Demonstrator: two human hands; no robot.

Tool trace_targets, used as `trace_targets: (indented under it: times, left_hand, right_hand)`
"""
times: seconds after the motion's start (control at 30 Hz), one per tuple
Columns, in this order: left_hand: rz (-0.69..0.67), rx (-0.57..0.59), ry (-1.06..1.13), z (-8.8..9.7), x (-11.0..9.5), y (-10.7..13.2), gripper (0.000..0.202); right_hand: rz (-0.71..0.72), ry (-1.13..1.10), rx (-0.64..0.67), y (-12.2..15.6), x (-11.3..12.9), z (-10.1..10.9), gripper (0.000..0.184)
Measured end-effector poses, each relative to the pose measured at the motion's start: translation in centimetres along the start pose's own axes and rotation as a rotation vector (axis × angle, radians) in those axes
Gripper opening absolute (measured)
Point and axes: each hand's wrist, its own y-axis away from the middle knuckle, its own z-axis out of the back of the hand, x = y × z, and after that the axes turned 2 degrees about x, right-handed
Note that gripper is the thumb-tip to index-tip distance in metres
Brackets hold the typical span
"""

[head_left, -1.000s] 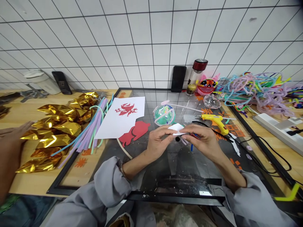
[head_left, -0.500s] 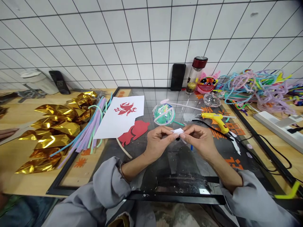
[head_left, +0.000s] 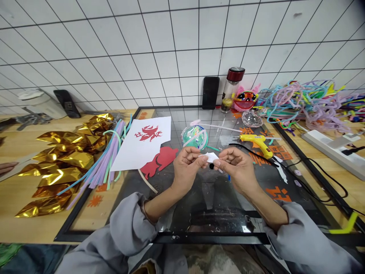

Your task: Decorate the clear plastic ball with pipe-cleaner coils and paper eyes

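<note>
Between both hands I hold a small piece of white paper (head_left: 211,157) above the dark glass tabletop. My left hand (head_left: 186,167) pinches its left end between thumb and forefinger. On the other end, the thumb and fingers of my right hand (head_left: 236,165) are closed. Below the paper a small black disc (head_left: 211,166) shows. Just behind my hands sits a clear ball with green filling (head_left: 195,136), wrapped with fuzzy pipe cleaners. Left of it lie a red paper cutout (head_left: 164,160) and a white sheet (head_left: 142,142) with a red print.
A yellow glue gun (head_left: 258,142) with a black cable lies at right, near a power strip (head_left: 336,152). Pipe cleaners (head_left: 302,101) are heaped behind it. A glass bottle (head_left: 230,91) and a phone (head_left: 210,92) stand by the wall. Gold foil (head_left: 65,156) covers the left side; another person's hand (head_left: 8,167) shows there.
The view has shifted slightly, so the table things sit a little further left. Both hands still hold the white paper, now tilted, with more of its face showing.
</note>
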Motion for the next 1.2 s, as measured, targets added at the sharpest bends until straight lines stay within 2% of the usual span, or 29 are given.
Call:
trace_targets:
  times: [0.07,0.17,0.27,0.33,0.4,0.47,0.5,0.57,0.63,0.7,0.77,0.9,1.03,1.1,1.17,1.2]
  left_hand:
    - [0.032,-0.013,0.037,0.0,0.0,0.1,0.033]
    - [0.082,0.037,0.039,0.0,0.4,0.3,0.035]
    - [0.099,0.095,-0.018,0.0,0.9,0.5,0.024]
    - [0.09,0.082,-0.033,0.0,0.9,0.5,0.021]
    - [0.08,0.044,-0.012,0.0,0.7,0.4,0.022]
    - [0.083,0.017,0.012,-0.1,0.3,0.3,0.023]
    - [0.087,0.009,0.021,-0.1,0.2,0.2,0.024]
    - [0.096,0.002,0.027,-0.2,0.0,0.2,0.025]
    - [0.098,0.006,0.023,-0.2,0.0,0.2,0.025]
    - [0.09,0.007,0.02,-0.2,0.0,0.2,0.025]
    - [0.081,0.0,0.024,-0.2,0.1,0.1,0.025]
    - [0.086,-0.029,0.05,-0.1,0.1,-0.1,0.025]
    - [0.109,-0.05,0.085,-0.2,0.0,-0.2,0.027]
    - [0.114,-0.055,0.104,-0.3,-0.1,-0.3,0.028]
    - [0.123,-0.052,0.128,-0.3,-0.3,-0.4,0.028]
    - [0.13,-0.049,0.143,-0.3,-0.4,-0.4,0.028]
  right_hand:
    - [0.006,-0.022,-0.03,0.0,-0.1,-0.1,0.028]
    - [0.008,-0.039,-0.052,0.2,-0.2,-0.4,0.029]
    - [-0.009,0.007,0.011,0.2,0.1,-0.2,0.029]
    - [-0.002,0.128,0.058,-0.1,0.6,0.5,0.027]
    - [0.063,0.357,0.034,-0.6,1.4,1.9,0.024]
    - [0.151,0.676,-0.032,-1.3,2.2,3.5,0.022]
    - [0.146,0.855,-0.042,-1.6,2.6,4.3,0.02]
    - [0.059,1.253,-0.004,-2.1,3.1,5.4,0.014]
    - [-0.084,1.595,0.093,-2.3,3.0,5.7,0.015]
    - [-0.197,1.818,0.191,-2.2,2.6,5.4,0.02]
    - [-0.221,1.925,0.272,-2.2,2.0,5.0,0.025]
    - [-0.171,1.935,0.353,-2.2,1.3,4.7,0.029]
    - [-0.114,1.767,0.199,-2.6,1.5,5.9,0.034]
    - [-0.055,1.49,0.096,-2.8,1.7,6.6,0.04]
    - [-0.05,1.045,0.048,-2.8,2.0,6.9,0.044]
    - [-0.074,0.815,0.064,-2.8,2.2,6.9,0.047]
